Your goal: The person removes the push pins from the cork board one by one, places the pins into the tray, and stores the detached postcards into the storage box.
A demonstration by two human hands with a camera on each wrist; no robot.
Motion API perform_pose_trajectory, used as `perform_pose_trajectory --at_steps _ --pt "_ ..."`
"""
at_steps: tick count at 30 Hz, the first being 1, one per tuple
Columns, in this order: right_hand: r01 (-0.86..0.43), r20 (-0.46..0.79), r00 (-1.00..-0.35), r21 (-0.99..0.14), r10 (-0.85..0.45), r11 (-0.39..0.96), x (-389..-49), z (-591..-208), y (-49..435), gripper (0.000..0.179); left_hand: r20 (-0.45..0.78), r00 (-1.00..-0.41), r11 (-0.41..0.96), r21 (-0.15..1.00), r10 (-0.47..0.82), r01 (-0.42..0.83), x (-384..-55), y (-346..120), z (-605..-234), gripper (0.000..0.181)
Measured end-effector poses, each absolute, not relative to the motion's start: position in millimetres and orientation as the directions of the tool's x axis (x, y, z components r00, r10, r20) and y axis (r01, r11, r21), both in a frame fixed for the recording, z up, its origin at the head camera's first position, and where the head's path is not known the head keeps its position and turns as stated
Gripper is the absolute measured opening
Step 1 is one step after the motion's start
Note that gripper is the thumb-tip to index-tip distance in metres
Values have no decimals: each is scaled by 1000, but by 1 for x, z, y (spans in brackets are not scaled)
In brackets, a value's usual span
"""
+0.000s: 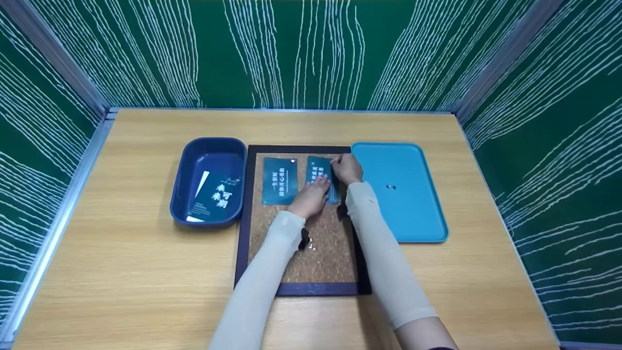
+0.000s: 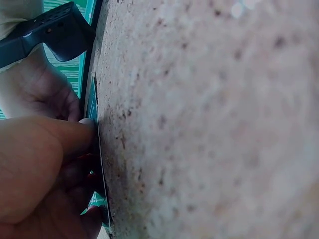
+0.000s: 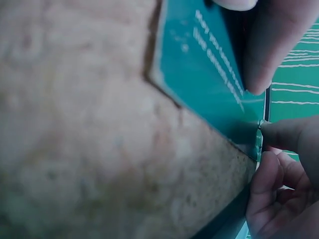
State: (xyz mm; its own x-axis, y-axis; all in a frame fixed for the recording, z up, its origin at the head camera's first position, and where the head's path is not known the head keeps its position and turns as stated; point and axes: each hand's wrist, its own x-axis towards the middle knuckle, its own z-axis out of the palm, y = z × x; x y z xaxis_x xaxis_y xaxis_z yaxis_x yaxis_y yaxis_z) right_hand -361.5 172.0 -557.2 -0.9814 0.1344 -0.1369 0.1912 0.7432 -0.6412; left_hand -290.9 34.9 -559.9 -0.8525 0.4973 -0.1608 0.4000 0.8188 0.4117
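On the cork board (image 1: 291, 243), two green printed cards lie side by side near the top. My left hand (image 1: 312, 198) presses its extended fingers on the right card (image 1: 317, 167), seen close up in the right wrist view as a green card (image 3: 199, 74) with white lettering. At that card's upper right corner, my right hand (image 1: 347, 168) has its fingers curled and pinches a small shiny pin (image 3: 259, 137), mostly hidden by the fingertips. The left card (image 1: 279, 182) lies flat, with a small pin (image 1: 293, 161) at its upper right corner.
A dark blue bin (image 1: 209, 146) with more green cards (image 1: 218, 197) stands left of the board. To the right, a light blue tray (image 1: 408, 214) holds a couple of tiny shiny pieces (image 1: 391, 186). Small clear glints (image 1: 311, 245) show on the cork below my left wrist.
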Motion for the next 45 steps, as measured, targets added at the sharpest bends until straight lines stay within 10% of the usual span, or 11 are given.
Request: perform_pose_trajectory --at_steps 45 --pt "100 -134 -991 -794 -13 600 -355 -555 185 25 -176 -854 822 421 489 383 -289 36 -557 49"
